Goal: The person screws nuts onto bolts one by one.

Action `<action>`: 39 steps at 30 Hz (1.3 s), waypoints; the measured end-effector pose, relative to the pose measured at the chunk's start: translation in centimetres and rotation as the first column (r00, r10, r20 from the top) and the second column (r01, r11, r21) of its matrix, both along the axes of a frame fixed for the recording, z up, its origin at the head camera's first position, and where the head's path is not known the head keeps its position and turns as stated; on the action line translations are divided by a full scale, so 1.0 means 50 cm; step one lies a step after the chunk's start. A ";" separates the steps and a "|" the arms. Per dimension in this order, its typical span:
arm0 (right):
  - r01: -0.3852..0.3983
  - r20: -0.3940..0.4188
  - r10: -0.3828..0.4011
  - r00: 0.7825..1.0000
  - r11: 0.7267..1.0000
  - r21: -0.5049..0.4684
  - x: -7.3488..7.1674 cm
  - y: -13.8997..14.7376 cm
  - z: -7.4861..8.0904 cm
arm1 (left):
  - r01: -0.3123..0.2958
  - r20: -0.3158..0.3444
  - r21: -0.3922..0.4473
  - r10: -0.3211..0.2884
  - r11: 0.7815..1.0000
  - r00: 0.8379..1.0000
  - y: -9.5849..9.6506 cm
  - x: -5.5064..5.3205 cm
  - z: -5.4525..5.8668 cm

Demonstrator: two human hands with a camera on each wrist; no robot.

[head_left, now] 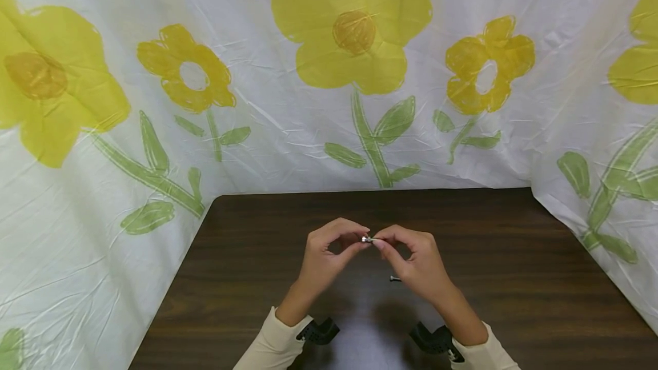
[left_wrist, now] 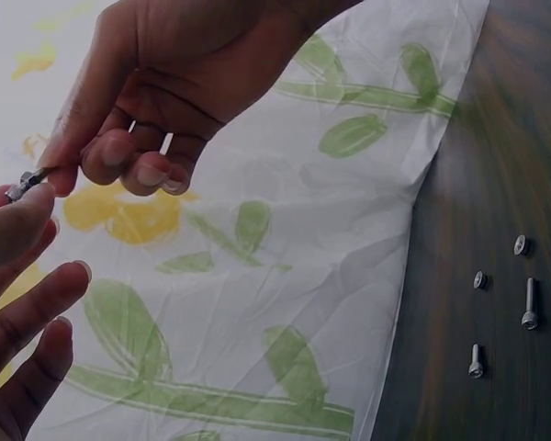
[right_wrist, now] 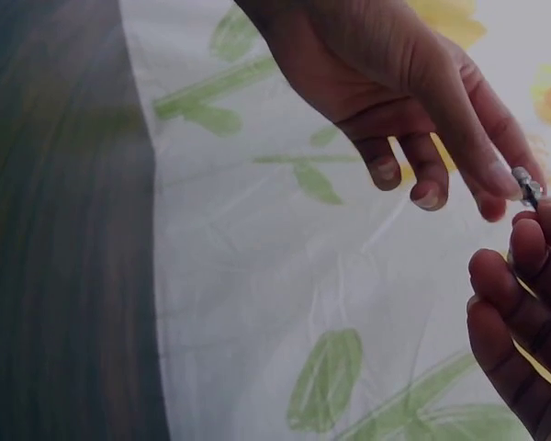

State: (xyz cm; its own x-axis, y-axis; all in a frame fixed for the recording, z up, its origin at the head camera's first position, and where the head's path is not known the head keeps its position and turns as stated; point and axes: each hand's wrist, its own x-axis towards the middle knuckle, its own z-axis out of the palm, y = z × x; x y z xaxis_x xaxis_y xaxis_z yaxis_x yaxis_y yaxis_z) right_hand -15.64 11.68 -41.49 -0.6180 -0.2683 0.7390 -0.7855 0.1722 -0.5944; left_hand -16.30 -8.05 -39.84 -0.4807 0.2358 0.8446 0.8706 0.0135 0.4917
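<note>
Between my two hands, above the table, is a small silver bolt (head_left: pixel 366 239) with a wider nut-like piece on it. My left hand (head_left: pixel 325 256) pinches its left end between thumb and fingertips. The thumb and index finger of my right hand (head_left: pixel 418 258) grip the other end. In the left wrist view the bolt (left_wrist: pixel 26 184) shows dark threading, partly covered by fingertips. The right wrist view shows its shiny collar (right_wrist: pixel 526 186) between the fingers of both hands. The other fingers curl loosely.
On the dark wooden table (head_left: pixel 247 278) lie a longer bolt (left_wrist: pixel 530 303), a shorter bolt (left_wrist: pixel 477 361) and two small round nuts (left_wrist: pixel 522 245) (left_wrist: pixel 480 280). One loose bolt (head_left: pixel 394 278) shows beside my right hand. A white flowered sheet (head_left: pixel 288 147) hangs around the table's edges.
</note>
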 end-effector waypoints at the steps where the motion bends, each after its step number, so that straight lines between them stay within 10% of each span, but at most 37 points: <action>1: 0.002 0.003 -0.002 1.000 1.000 0.001 0.000 0.000 0.000 | 0.010 -0.004 0.005 -0.010 1.000 1.000 -0.001 -0.002 -0.002; 21: -0.012 -0.001 0.012 1.000 1.000 0.014 0.000 -0.001 -0.006 | -0.010 0.016 -0.040 0.011 0.999 1.000 -0.001 -0.032 -0.065; 33: -0.023 -0.014 0.023 1.000 0.999 0.023 0.001 -0.006 -0.009 | -0.118 -0.016 -0.103 0.117 0.988 0.993 0.003 -0.021 -0.065; 39: -0.011 -0.031 0.012 0.999 1.000 0.028 0.002 -0.009 -0.005 | -0.093 0.093 -0.077 0.100 0.993 0.991 0.008 -0.016 -0.057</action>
